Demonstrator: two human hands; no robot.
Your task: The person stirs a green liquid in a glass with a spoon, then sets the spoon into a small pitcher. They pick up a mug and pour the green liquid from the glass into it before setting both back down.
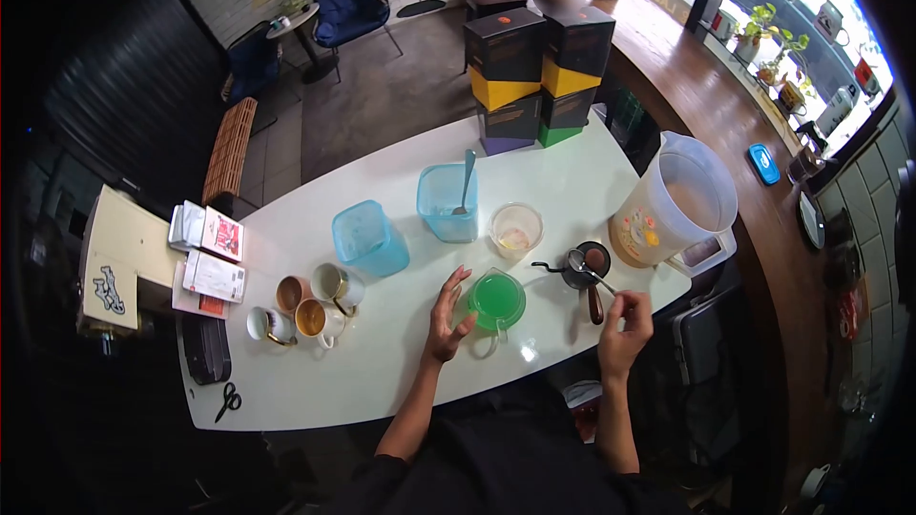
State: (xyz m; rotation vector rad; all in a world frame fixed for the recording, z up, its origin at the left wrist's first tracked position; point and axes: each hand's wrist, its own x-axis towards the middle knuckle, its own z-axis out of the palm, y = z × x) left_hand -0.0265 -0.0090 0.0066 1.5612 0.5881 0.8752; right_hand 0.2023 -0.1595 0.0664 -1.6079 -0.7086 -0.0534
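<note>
My right hand [625,330] pinches the handle of a metal spoon [601,278], whose bowl end is at a small dark pot [576,272] with a thin spout. A brown wooden handle [594,305] points down beside the pot. My left hand [447,317] has its fingers spread just left of a glass jug [497,302] of green liquid; whether it touches the glass I cannot tell. Behind the jug stands a clear plastic cup [516,231]. Farther left are a blue container [447,202] with a spoon in it and another blue container [370,238].
A large translucent pitcher [668,200] of brownish liquid stands at the right. Black boxes [506,48] are stacked at the back. Several mugs [313,318] cluster at the left, with scissors [228,402] near the table's left corner. A wooden counter [668,67] curves along the right.
</note>
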